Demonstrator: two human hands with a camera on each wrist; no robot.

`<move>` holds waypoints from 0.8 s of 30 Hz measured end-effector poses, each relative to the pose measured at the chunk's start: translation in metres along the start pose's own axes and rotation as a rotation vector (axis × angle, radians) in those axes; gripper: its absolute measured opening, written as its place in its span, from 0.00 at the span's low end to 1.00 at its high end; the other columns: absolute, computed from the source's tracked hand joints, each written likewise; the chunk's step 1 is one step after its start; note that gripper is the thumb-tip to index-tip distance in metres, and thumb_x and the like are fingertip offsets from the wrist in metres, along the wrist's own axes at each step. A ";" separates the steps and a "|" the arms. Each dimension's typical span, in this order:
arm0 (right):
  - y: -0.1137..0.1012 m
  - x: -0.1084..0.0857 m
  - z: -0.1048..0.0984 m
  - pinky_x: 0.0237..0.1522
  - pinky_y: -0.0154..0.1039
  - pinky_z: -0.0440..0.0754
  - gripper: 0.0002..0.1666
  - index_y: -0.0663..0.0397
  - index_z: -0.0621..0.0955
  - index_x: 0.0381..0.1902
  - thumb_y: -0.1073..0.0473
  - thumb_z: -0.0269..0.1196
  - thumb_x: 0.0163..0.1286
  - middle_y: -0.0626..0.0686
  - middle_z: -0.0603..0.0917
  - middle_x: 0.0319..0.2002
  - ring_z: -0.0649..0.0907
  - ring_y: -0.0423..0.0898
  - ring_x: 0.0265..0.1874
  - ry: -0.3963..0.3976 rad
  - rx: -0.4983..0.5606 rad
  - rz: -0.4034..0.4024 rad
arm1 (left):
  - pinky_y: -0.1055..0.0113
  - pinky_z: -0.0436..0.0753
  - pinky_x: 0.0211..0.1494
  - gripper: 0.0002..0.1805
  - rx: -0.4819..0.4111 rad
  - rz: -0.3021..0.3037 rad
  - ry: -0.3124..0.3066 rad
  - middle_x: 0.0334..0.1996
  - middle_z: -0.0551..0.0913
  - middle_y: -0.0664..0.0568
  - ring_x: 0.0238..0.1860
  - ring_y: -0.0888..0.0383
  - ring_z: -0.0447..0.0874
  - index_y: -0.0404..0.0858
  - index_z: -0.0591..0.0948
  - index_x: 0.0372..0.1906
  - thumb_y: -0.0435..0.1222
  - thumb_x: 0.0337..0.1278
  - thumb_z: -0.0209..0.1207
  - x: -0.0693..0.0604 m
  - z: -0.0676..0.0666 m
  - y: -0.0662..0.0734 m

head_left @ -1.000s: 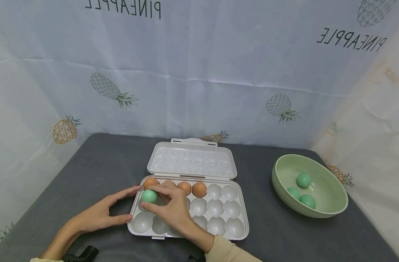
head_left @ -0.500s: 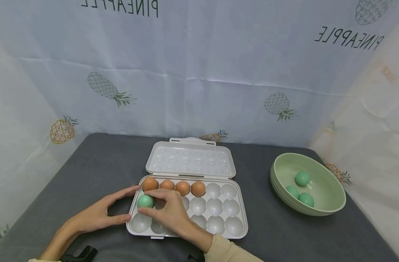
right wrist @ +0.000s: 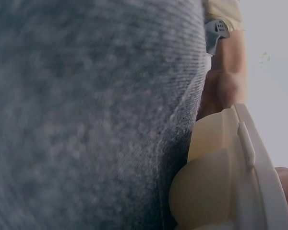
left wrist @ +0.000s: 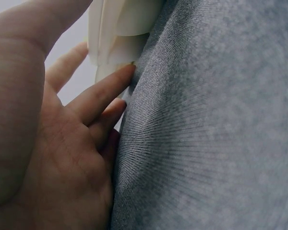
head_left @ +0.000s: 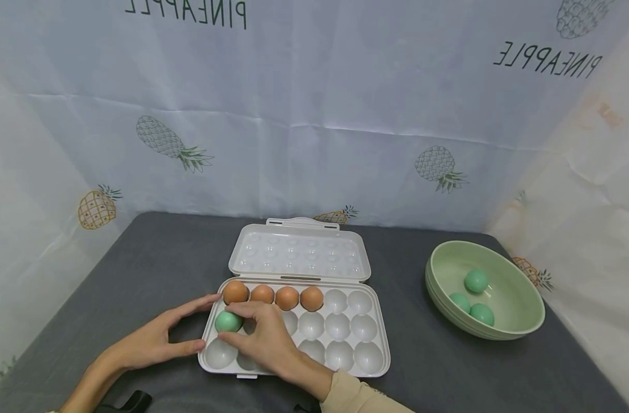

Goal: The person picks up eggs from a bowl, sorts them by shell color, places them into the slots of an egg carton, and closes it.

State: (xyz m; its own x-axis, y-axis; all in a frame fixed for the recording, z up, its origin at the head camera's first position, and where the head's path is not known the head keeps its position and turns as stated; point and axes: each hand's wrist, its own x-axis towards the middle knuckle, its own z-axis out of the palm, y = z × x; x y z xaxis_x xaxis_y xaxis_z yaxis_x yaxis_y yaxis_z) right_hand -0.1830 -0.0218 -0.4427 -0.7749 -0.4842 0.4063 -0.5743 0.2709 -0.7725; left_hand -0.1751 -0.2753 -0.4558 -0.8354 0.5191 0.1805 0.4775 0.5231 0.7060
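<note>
In the head view, a white egg box (head_left: 383, 344) lies with its lid (head_left: 301, 252) laid back. A row of brown eggs (head_left: 312, 299) fills part of its far row. My right hand (head_left: 273, 338) pinches a green egg (head_left: 229, 322) between thumb and forefinger, in the leftmost cup of the middle row. My left hand (head_left: 154, 335) touches the box's left side with thumb and fingers spread. The left wrist view shows the left palm (left wrist: 62, 153) beside the box wall (left wrist: 120, 43). In the right wrist view, the box's underside (right wrist: 206, 187) shows; the green egg is hidden there.
A stack of pale green bowls (head_left: 443, 312) stands on the right of the dark grey tabletop (head_left: 407, 367), with three green eggs (head_left: 476, 280) in the top one. A curtain printed with pineapples (head_left: 288, 166) hangs behind. A black object (head_left: 136, 401) shows near the left forearm.
My right hand has moved the green egg slightly left and towards me, down into the cup. The left hand has stayed against the box. The head view has shifted slightly.
</note>
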 end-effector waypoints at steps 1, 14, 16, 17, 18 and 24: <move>0.000 0.000 0.000 0.51 0.25 0.81 0.19 0.56 0.89 0.49 0.62 0.77 0.58 0.51 0.92 0.44 0.85 0.32 0.46 0.001 -0.009 -0.014 | 0.77 0.72 0.64 0.40 0.001 -0.001 0.001 0.72 0.73 0.63 0.68 0.82 0.67 0.55 0.65 0.78 0.38 0.63 0.67 0.000 0.000 0.000; 0.000 0.000 0.001 0.58 0.24 0.79 0.25 0.59 0.87 0.54 0.63 0.78 0.57 0.53 0.91 0.51 0.86 0.38 0.55 0.012 -0.068 -0.034 | 0.77 0.72 0.64 0.39 -0.008 -0.027 -0.005 0.71 0.73 0.64 0.68 0.84 0.64 0.57 0.65 0.77 0.39 0.64 0.67 0.000 0.000 0.000; 0.001 -0.001 0.001 0.60 0.26 0.79 0.26 0.60 0.87 0.55 0.63 0.78 0.57 0.53 0.90 0.53 0.86 0.39 0.57 0.016 -0.080 -0.031 | 0.76 0.73 0.63 0.39 -0.013 -0.041 -0.010 0.72 0.73 0.64 0.68 0.85 0.63 0.57 0.65 0.77 0.40 0.64 0.67 -0.001 0.000 0.001; 0.001 -0.001 0.001 0.61 0.26 0.79 0.27 0.60 0.87 0.55 0.63 0.78 0.57 0.53 0.90 0.53 0.86 0.39 0.57 0.017 -0.082 -0.030 | 0.75 0.74 0.63 0.39 -0.015 -0.046 -0.012 0.72 0.72 0.65 0.68 0.85 0.63 0.58 0.65 0.77 0.40 0.64 0.67 -0.001 0.000 0.001; 0.001 -0.001 0.001 0.61 0.26 0.79 0.27 0.60 0.86 0.56 0.63 0.78 0.57 0.53 0.90 0.53 0.86 0.39 0.57 0.017 -0.083 -0.030 | 0.75 0.74 0.63 0.39 -0.016 -0.050 -0.014 0.72 0.72 0.65 0.68 0.85 0.62 0.58 0.65 0.77 0.40 0.64 0.67 -0.001 0.000 0.001; 0.001 -0.001 -0.001 0.60 0.27 0.80 0.28 0.59 0.86 0.57 0.63 0.78 0.57 0.53 0.90 0.54 0.85 0.39 0.57 0.029 -0.026 -0.024 | 0.73 0.75 0.62 0.39 -0.005 -0.056 -0.013 0.72 0.72 0.65 0.68 0.86 0.62 0.59 0.65 0.77 0.40 0.64 0.67 0.000 -0.001 0.002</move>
State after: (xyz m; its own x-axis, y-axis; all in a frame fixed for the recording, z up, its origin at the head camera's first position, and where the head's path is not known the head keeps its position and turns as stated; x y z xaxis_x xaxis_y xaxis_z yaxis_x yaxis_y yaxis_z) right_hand -0.1827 -0.0203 -0.4437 -0.7679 -0.4666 0.4388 -0.5992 0.2815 -0.7495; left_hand -0.1745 -0.2747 -0.4541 -0.8572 0.4978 0.1320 0.4289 0.5481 0.7181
